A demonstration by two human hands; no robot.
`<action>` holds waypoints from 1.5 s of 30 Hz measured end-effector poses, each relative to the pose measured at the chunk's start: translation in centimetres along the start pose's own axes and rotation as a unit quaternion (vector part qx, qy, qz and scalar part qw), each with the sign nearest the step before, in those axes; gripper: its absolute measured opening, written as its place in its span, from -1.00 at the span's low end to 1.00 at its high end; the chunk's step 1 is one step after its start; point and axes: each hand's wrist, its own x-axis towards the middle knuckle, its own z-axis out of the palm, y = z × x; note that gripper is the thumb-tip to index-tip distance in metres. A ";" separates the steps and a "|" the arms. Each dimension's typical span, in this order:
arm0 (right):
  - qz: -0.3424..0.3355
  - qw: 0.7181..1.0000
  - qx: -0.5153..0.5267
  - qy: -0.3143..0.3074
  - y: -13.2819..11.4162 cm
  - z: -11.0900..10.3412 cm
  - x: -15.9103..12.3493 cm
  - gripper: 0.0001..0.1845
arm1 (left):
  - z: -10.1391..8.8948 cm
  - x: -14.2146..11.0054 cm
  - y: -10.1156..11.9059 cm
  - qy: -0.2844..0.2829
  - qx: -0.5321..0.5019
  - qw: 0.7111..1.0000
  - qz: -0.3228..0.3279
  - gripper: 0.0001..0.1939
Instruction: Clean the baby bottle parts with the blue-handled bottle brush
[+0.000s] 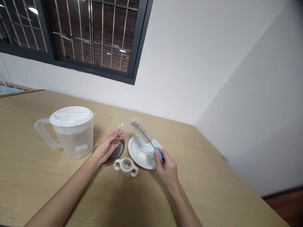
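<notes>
Between the fingertips of my left hand (109, 145) is a small clear plastic cap (121, 126), raised over a dark metal tray (115, 154). My right hand (167, 165) grips the blue handle of a bottle brush (143, 132), its pale bristles tilted up and to the left. Below the brush lies a light plate (132, 145) with a small white round piece (141, 156) and a thin wire-like piece on it. Nearer to me, between my forearms, stands a baby bottle (126, 167) with two white handles and an uncovered mouth.
A translucent pitcher (75, 138) with a white lid stands left of the tray. On the right of the wooden table (213, 186) lies a thin pale strip (199, 143). A white wall and a barred window (92, 34) rise behind the table.
</notes>
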 end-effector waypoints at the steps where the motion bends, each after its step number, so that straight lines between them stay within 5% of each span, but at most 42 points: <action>1: 0.001 1.000 0.003 0.006 0.0 0.0 0.0 -0.74 | 0.0 0.0 0.0 0.003 0.001 1.000 0.001 -0.69; 11: -0.020 1.000 0.003 -0.016 -0.4 0.0 0.0 -0.75 | 0.0 -0.2 -0.2 -0.007 0.026 0.999 0.024 -0.62; 17: 0.006 1.000 0.007 0.027 -0.2 -0.5 0.1 -0.75 | -0.3 0.0 -0.4 0.014 0.100 0.991 0.083 -0.36; 24: -0.012 0.999 -0.005 -0.039 -0.3 -0.3 0.2 -0.73 | -0.7 0.3 -0.5 0.010 0.166 0.977 0.129 -0.29; 30: 0.013 1.000 -0.008 0.004 -0.1 -0.5 0.3 -0.72 | -0.7 0.3 -0.1 0.029 0.183 0.970 0.157 -0.25; 38: -0.019 0.997 -0.012 -0.074 -0.3 0.0 0.2 -0.73 | -0.9 0.5 -0.5 0.094 0.321 0.911 0.242 -0.23; 45: 0.007 1.000 -0.011 -0.023 0.1 -0.2 0.3 -0.71 | -0.6 -0.3 -0.4 0.099 0.446 0.845 0.278 -0.33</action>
